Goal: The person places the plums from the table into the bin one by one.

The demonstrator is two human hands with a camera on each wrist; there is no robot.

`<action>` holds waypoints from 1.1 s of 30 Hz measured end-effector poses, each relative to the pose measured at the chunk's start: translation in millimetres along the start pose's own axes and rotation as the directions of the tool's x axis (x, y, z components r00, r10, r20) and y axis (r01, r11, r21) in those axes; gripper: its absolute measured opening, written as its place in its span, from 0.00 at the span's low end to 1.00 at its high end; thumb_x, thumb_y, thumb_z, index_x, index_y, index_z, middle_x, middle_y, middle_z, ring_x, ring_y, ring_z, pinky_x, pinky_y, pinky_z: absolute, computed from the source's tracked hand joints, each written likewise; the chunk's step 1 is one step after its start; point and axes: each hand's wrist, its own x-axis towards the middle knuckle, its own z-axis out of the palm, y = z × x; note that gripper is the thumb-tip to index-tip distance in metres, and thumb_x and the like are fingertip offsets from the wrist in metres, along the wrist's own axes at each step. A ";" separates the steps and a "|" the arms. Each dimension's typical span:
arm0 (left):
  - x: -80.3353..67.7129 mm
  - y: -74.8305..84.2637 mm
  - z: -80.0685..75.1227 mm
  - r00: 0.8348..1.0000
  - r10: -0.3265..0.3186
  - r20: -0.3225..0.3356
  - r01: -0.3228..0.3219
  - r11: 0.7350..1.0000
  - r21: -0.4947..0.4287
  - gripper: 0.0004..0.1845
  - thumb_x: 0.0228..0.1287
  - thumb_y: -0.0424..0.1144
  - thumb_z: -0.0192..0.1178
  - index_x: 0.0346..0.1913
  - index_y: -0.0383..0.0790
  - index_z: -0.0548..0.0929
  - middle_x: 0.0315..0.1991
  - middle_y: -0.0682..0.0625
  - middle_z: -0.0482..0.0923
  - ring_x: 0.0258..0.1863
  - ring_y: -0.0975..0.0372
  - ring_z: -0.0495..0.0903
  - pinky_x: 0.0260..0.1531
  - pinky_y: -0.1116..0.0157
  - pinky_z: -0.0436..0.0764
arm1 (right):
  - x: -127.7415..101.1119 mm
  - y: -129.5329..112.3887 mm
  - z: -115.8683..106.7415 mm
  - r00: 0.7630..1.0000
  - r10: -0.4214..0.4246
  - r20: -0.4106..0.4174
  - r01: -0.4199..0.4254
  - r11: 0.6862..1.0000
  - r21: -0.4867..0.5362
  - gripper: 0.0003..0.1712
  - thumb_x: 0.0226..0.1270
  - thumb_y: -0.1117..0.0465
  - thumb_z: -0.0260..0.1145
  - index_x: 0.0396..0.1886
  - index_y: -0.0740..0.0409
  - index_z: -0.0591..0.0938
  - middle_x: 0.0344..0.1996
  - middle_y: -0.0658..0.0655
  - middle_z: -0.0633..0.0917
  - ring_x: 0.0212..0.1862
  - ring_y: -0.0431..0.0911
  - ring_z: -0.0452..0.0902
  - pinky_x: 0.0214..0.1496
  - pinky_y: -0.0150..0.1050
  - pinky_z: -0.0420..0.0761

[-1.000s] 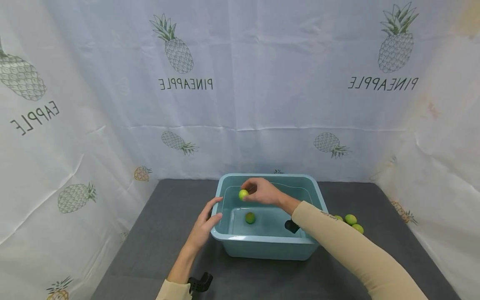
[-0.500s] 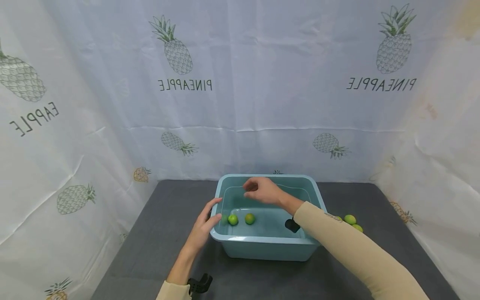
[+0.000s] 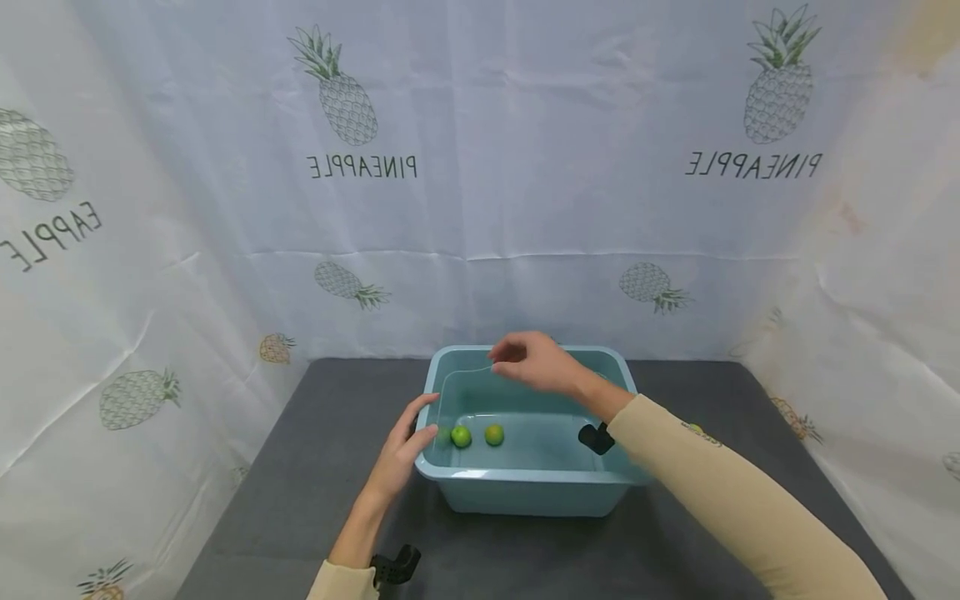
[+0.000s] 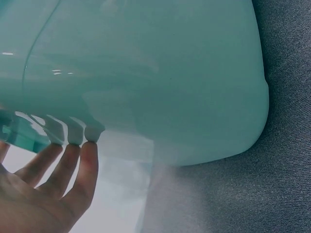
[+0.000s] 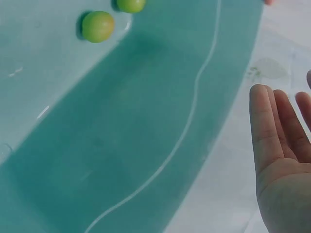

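two green limes [image 3: 461,436] [image 3: 493,434] afloat in the water of a teal tub [image 3: 525,492], near its left wall. right hand [image 3: 534,364] above the tub, fingers relaxed, empty. left hand [image 3: 402,446] flat against the tub's left rim, fingers straight, gripping nothing.

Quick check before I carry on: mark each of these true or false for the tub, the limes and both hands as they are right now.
1. The right hand holds a lime. False: it is empty, fingers relaxed, above the tub.
2. Two limes lie inside the tub. True.
3. The left hand touches the tub's left wall. True.
4. The tub is red. False: it is light teal.
5. The tub stands on a dark grey mat. True.
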 end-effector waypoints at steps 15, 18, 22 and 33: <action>0.4 -1.6 -2.8 0.999 0.034 0.015 -0.033 0.999 -0.002 0.26 0.78 0.41 0.51 0.75 0.47 0.66 0.77 0.39 0.57 0.71 0.44 0.64 0.58 0.47 0.71 | -22.0 -23.0 -25.1 0.996 -0.046 -0.075 0.046 0.999 -0.004 0.14 0.73 0.57 0.67 0.54 0.56 0.84 0.48 0.52 0.85 0.50 0.47 0.80 0.52 0.48 0.78; 0.3 -2.0 -3.3 0.999 0.042 0.016 -0.042 0.999 0.001 0.26 0.78 0.40 0.51 0.75 0.47 0.66 0.78 0.38 0.56 0.72 0.44 0.63 0.58 0.46 0.71 | -27.7 -26.2 -28.8 0.995 -0.045 -0.093 0.045 0.999 0.002 0.14 0.73 0.56 0.67 0.53 0.55 0.85 0.47 0.51 0.85 0.50 0.47 0.80 0.51 0.47 0.79; 0.3 -2.2 -3.4 0.999 0.038 0.012 -0.038 0.999 -0.001 0.26 0.78 0.41 0.51 0.75 0.47 0.66 0.78 0.39 0.56 0.72 0.44 0.63 0.59 0.45 0.70 | -35.4 -28.6 -34.1 0.992 -0.042 -0.121 0.044 0.999 0.012 0.14 0.73 0.56 0.67 0.54 0.54 0.85 0.48 0.52 0.85 0.50 0.47 0.80 0.51 0.47 0.79; 1.0 -2.0 -2.2 0.999 0.031 0.010 -0.031 1.000 -0.005 0.26 0.78 0.41 0.52 0.75 0.47 0.66 0.77 0.38 0.57 0.72 0.45 0.64 0.59 0.46 0.70 | -57.8 -30.3 -48.0 0.983 -0.038 -0.179 0.042 0.999 0.019 0.14 0.73 0.56 0.67 0.54 0.55 0.84 0.49 0.53 0.85 0.53 0.47 0.80 0.56 0.50 0.77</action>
